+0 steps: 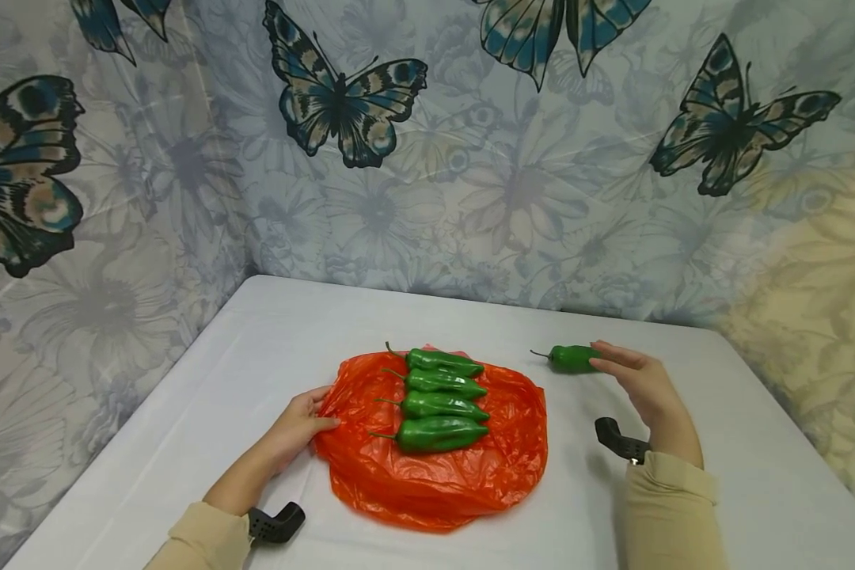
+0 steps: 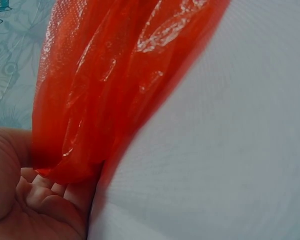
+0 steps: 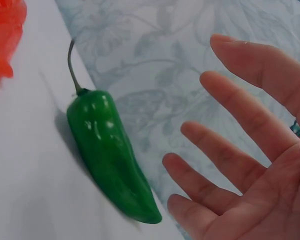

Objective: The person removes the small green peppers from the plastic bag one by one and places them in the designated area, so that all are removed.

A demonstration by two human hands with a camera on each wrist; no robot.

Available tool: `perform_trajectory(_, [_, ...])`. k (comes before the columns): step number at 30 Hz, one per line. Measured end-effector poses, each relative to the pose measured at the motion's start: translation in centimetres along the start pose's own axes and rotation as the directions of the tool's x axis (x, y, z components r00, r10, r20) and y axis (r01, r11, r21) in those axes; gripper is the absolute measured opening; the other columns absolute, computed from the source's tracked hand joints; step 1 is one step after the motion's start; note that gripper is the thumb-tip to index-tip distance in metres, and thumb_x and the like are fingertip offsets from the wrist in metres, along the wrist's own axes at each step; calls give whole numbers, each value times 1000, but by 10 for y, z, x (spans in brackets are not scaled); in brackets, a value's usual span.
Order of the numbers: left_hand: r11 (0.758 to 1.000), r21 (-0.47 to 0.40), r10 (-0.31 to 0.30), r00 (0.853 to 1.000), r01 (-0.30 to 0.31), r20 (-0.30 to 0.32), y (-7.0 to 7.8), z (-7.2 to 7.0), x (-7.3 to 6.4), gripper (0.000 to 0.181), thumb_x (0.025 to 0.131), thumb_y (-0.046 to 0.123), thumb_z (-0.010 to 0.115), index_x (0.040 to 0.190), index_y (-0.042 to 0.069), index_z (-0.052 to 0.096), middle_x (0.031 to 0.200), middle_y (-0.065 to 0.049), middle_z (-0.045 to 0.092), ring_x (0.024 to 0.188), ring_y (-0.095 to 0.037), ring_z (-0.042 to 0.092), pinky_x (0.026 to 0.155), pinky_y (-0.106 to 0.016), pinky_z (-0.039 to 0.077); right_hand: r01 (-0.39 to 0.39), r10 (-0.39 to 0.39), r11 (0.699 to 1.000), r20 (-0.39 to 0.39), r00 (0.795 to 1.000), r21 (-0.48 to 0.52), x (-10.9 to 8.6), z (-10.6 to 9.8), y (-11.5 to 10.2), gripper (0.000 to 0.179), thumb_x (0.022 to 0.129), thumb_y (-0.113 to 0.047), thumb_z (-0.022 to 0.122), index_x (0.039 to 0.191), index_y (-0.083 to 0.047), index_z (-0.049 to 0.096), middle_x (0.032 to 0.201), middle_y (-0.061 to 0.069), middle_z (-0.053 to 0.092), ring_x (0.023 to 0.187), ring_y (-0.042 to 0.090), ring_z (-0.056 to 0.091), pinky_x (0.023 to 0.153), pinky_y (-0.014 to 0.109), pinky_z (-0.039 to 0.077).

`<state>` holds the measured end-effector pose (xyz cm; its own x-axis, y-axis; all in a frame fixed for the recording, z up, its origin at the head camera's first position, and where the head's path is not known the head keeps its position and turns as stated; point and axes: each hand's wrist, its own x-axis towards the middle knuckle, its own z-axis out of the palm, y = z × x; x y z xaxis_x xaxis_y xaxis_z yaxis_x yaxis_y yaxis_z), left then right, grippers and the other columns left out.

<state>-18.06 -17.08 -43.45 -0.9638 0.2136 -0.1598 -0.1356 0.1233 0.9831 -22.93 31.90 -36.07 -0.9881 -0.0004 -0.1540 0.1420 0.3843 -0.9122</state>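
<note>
Four-in-a-row style, several green peppers lie side by side on a spread red plastic bag, stems to the left. My left hand pinches the bag's left edge between thumb and fingers; in the left wrist view the red plastic bag runs up from that grip. Off to the right of the bag, a single green pepper lies on the white table. My right hand is just beside it with fingers spread, apart from the pepper in the right wrist view, holding nothing.
The white table has its back edge against a wall covered in butterfly-patterned cloth. A black wrist camera sits on the left wrist, another black camera on the right.
</note>
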Motion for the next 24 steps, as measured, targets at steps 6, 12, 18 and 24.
perform_trajectory(6, [1000,-11,-1,1000,1,11,0,1,0,60,87,-4,52,141,-8,28,140,-28,41,97,-13,62,79,-24,55,11,-9,993,-13,1000,119,-8,15,0,60,86,-34,65,138,-11,46,138,-14,43,143,29,12,118,45,12])
perform_trajectory(12, [1000,-3,-7,1000,7,-6,0,1,1,59,87,-5,52,141,-8,29,139,-28,41,99,-14,61,80,-25,55,30,-28,973,-9,1000,228,-10,33,-3,42,86,-27,66,126,-20,60,114,-24,49,135,17,32,118,44,13])
perform_trajectory(18, [1000,-2,-3,1000,3,9,0,1,2,59,87,-5,52,141,-8,28,139,-28,42,100,-13,61,80,-25,55,82,-85,947,-4,996,312,-11,47,-2,31,87,-21,65,118,-21,66,104,-26,60,104,-9,50,108,24,35])
perform_trajectory(24, [1000,16,1,1000,-2,4,-2,-1,3,59,87,-5,52,141,-9,29,138,-28,42,102,-15,60,81,-24,55,75,-83,928,6,996,366,-12,65,-6,42,86,-20,65,127,-14,59,114,-20,57,108,-4,52,105,20,37])
